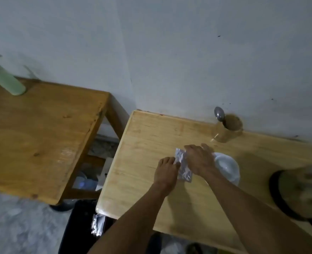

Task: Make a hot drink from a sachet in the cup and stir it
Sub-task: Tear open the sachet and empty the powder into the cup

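**Both hands on sachet**

Left hand (167,170) fingertips pinch the silver sachet (183,166) edge; right hand (200,158) closed over its top, above the light table (142,162). White cup (228,167) just right. Glass with spoon (226,129) by the wall.

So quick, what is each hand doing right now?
Left hand: fingers pinching the silver sachet.
Right hand: closed on the same sachet, beside the white cup.
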